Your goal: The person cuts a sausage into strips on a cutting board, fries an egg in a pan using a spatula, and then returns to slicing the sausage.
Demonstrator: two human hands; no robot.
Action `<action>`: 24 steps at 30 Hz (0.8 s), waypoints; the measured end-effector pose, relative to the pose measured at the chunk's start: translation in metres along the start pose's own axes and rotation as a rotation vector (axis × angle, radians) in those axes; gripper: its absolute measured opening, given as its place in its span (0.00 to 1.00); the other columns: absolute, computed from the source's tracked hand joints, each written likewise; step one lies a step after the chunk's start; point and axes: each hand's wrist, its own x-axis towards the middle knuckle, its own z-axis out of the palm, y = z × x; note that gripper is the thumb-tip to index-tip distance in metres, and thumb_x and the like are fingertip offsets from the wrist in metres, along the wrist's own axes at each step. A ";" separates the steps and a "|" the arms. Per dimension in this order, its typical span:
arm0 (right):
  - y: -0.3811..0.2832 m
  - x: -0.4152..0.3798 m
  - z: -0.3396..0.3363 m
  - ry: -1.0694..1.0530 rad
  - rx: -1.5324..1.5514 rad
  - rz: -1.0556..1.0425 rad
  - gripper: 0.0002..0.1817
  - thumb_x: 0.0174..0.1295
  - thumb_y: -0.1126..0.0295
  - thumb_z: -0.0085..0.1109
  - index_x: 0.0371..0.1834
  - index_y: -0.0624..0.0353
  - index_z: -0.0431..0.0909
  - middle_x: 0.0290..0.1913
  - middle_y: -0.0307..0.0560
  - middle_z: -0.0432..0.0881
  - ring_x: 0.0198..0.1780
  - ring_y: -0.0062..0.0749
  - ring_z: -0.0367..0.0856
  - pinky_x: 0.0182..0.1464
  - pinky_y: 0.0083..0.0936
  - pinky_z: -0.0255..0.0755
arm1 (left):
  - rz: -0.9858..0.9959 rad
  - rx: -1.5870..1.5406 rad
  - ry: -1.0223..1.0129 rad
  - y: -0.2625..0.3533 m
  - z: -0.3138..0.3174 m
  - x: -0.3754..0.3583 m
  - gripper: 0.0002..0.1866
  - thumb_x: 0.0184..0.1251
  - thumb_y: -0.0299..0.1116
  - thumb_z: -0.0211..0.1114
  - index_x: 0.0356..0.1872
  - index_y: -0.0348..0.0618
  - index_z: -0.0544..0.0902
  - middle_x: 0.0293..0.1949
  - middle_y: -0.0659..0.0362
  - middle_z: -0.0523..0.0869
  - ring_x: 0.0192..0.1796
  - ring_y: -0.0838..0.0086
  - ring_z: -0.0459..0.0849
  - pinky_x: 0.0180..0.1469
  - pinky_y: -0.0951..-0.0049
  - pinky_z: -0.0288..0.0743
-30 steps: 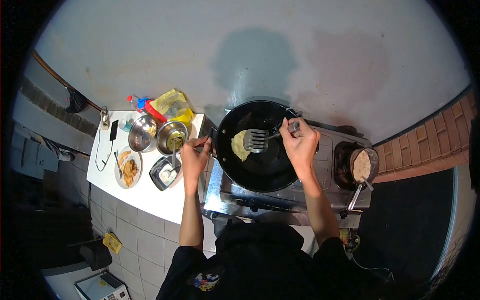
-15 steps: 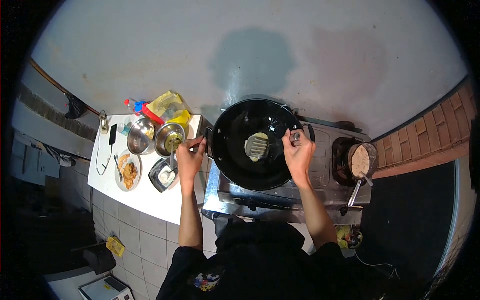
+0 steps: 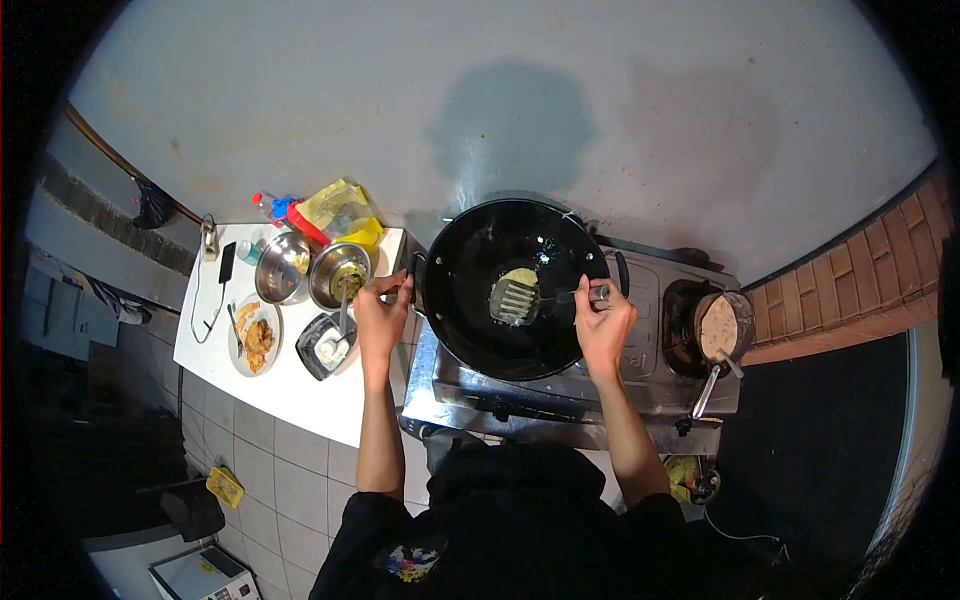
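A large black wok [image 3: 500, 355] sits on the stove, with a small pale yellow piece of food [image 3: 520, 275] near its middle. My left hand [image 3: 382, 305] is closed on the wok's left handle. My right hand [image 3: 603, 315] grips the handle of a slotted metal spatula [image 3: 516, 301]. The spatula's head lies over the lower part of the food and hides it. Oil glistens on the wok's inner surface.
On the white table [image 3: 290, 400] at left are two steel bowls [image 3: 283, 268], a plate of fried food [image 3: 257, 345], a dark dish of white paste [image 3: 328, 348] and a phone [image 3: 228, 262]. A pan of pale mixture [image 3: 719, 328] rests on the right burner.
The spatula and my right hand have moved slightly to the right and down, and more of the food's upper edge shows. My left hand stays at the wok handle.
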 end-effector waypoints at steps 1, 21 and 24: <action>0.000 0.001 -0.003 -0.047 0.079 0.103 0.08 0.59 0.72 0.62 0.27 0.66 0.78 0.15 0.47 0.78 0.17 0.30 0.79 0.22 0.25 0.67 | -0.003 0.015 -0.004 -0.001 0.000 0.000 0.10 0.58 0.28 0.68 0.38 0.32 0.86 0.33 0.47 0.87 0.34 0.66 0.86 0.39 0.71 0.76; 0.074 -0.026 -0.137 -0.642 0.242 0.013 0.19 0.55 0.85 0.60 0.51 0.65 0.78 0.42 0.47 0.82 0.39 0.25 0.82 0.41 0.18 0.74 | 0.012 -0.052 0.052 -0.012 0.009 -0.001 0.12 0.57 0.30 0.70 0.38 0.32 0.85 0.29 0.50 0.87 0.31 0.73 0.82 0.39 0.73 0.75; 0.086 -0.036 -0.143 -0.625 0.086 0.061 0.20 0.55 0.83 0.60 0.53 0.63 0.77 0.47 0.49 0.83 0.46 0.31 0.81 0.51 0.23 0.71 | 0.018 -0.032 0.065 -0.008 0.009 -0.002 0.11 0.58 0.30 0.69 0.38 0.33 0.85 0.29 0.51 0.87 0.31 0.73 0.83 0.39 0.74 0.75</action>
